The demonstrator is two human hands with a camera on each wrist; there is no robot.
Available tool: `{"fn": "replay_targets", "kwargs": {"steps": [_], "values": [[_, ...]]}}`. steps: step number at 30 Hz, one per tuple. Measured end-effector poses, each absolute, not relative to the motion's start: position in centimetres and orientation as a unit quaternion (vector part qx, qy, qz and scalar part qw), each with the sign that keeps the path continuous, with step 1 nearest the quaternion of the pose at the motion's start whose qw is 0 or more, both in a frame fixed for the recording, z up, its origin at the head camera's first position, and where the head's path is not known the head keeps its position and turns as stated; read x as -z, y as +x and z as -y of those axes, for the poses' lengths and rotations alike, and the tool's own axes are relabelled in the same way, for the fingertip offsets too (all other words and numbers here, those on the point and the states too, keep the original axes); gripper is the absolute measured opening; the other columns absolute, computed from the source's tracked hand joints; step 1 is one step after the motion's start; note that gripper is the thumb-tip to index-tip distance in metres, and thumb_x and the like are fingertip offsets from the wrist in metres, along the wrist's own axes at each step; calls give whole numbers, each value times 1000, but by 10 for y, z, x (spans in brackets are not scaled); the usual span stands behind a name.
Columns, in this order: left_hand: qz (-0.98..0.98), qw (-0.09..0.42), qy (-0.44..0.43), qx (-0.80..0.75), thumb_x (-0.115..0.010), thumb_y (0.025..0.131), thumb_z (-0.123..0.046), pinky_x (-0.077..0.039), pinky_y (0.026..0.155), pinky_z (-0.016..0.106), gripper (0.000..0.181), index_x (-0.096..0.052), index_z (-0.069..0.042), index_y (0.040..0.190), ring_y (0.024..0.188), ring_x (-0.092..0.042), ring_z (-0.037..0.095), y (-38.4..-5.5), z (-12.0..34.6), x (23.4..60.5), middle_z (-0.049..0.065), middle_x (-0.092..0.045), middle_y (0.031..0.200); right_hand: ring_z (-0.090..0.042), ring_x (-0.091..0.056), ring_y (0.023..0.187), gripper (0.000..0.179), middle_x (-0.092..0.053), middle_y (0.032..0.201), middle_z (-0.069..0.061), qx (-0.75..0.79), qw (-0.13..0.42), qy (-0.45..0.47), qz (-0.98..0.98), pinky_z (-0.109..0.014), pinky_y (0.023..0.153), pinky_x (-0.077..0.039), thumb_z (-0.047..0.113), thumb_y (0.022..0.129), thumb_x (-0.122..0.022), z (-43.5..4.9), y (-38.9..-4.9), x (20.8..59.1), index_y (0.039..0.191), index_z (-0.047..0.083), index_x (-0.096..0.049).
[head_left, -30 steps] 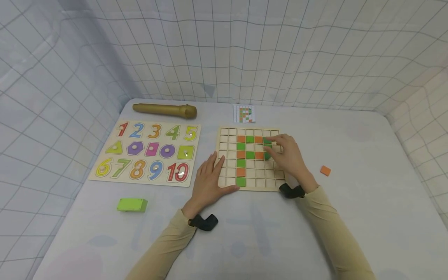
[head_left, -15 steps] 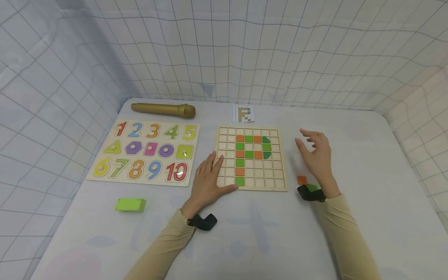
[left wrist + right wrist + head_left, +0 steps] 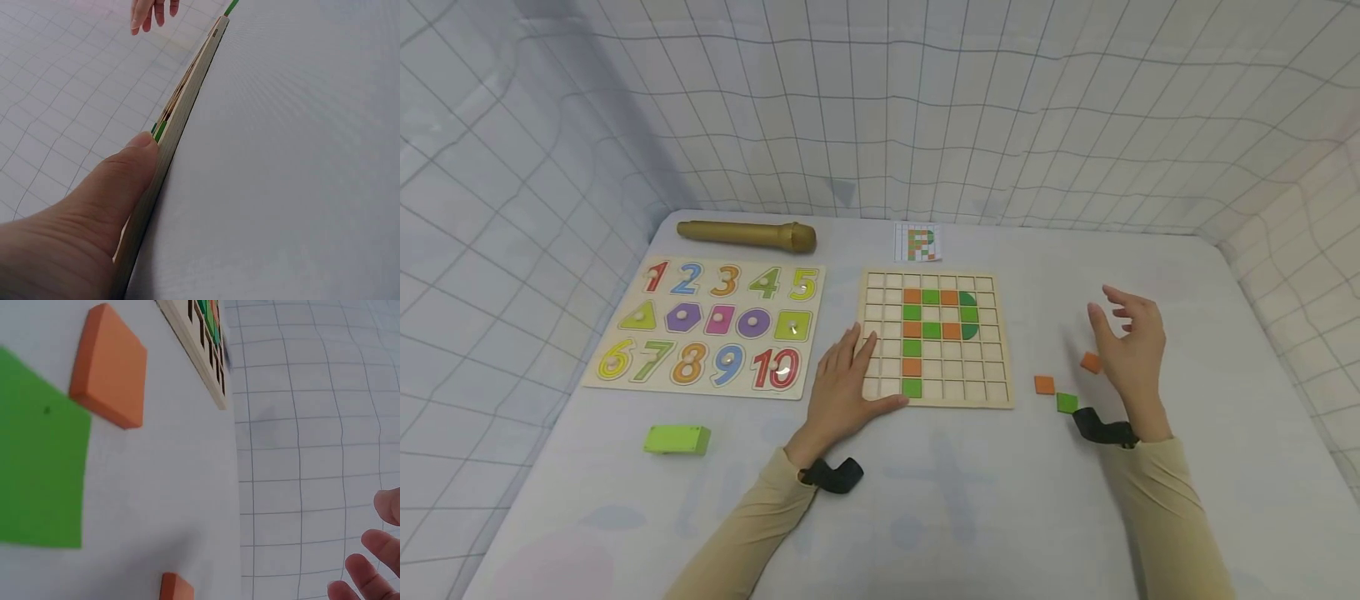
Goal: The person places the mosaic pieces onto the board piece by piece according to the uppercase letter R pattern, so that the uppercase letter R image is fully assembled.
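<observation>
A wooden grid board (image 3: 955, 367) lies in the middle of the table, with orange and green tiles set in its cells in the shape of a letter P. My left hand (image 3: 841, 392) rests on the board's left front corner, fingers spread and thumb along the front edge; the left wrist view shows that thumb (image 3: 119, 181) at the rim. To the right of the board my right hand (image 3: 1133, 346) hovers with loosely bent fingers and nothing between them. Beneath and beside it lie an orange tile (image 3: 1092, 362), a second orange tile (image 3: 1044, 385) and a green tile (image 3: 1067, 403).
A small pattern card (image 3: 917, 243) lies behind the board. On the left are a number and shape puzzle board (image 3: 741, 340), a gold toy microphone (image 3: 748, 235) and a green block (image 3: 677, 439). Grid-patterned cloth walls (image 3: 940, 108) enclose the table's back and sides.
My right hand has left the upper right of the P and moved right, over the loose tiles, uncovering the dark green rounded pieces. My left hand stays put on the board.
</observation>
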State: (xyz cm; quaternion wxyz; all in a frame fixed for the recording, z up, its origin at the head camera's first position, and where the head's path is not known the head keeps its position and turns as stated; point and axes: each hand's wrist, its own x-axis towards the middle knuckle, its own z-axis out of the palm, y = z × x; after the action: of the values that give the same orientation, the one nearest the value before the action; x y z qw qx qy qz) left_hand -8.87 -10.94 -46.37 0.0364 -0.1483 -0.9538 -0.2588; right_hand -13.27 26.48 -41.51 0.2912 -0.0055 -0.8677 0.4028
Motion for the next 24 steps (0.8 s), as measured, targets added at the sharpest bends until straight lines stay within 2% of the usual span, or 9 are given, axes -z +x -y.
{"fn": "replay_targets", "kwargs": {"steps": [5, 9, 16, 20, 24], "values": [[956, 31, -146, 255, -70, 72, -63, -13, 110, 45, 104, -29, -7, 149, 140, -15, 30, -89, 110, 464, 17, -17, 154, -21, -49, 90, 32, -58, 110, -20, -392, 285, -25, 874, -27, 73, -32, 7, 88, -66, -272, -126, 417, 119, 0, -64], [955, 33, -144, 255, -71, 72, -63, -14, 110, 46, 104, -29, -7, 149, 140, -15, 30, -89, 110, 463, 17, -17, 154, -27, -51, 92, 34, -58, 110, -21, -378, 260, -37, 888, -28, 72, -32, 8, 88, -66, -276, -120, 418, 120, -2, -62], [955, 37, -147, 257, -71, 72, -62, -14, 110, 46, 104, -30, -6, 149, 140, -16, 30, -89, 109, 464, 18, -18, 154, -39, -51, 98, 43, -55, 116, -25, -362, 154, -55, 918, -36, 72, -35, 21, 91, -63, -283, -112, 418, 125, -6, -58], [955, 40, -148, 254, -71, 72, -63, -14, 110, 46, 104, -30, -6, 149, 140, -16, 31, -89, 109, 465, 18, -18, 154, -38, -49, 102, 51, -53, 119, -24, -337, 92, -62, 935, -41, 68, -40, 33, 92, -62, -286, -108, 420, 127, -5, -56], [955, 43, -149, 252, -71, 72, -63, -14, 110, 46, 104, -31, -6, 148, 140, -17, 30, -89, 109, 466, 18, -18, 154, -40, -48, 103, 53, -54, 119, -26, -325, 50, -50, 943, -46, 70, -42, 34, 91, -63, -289, -106, 421, 127, -5, -56]]}}
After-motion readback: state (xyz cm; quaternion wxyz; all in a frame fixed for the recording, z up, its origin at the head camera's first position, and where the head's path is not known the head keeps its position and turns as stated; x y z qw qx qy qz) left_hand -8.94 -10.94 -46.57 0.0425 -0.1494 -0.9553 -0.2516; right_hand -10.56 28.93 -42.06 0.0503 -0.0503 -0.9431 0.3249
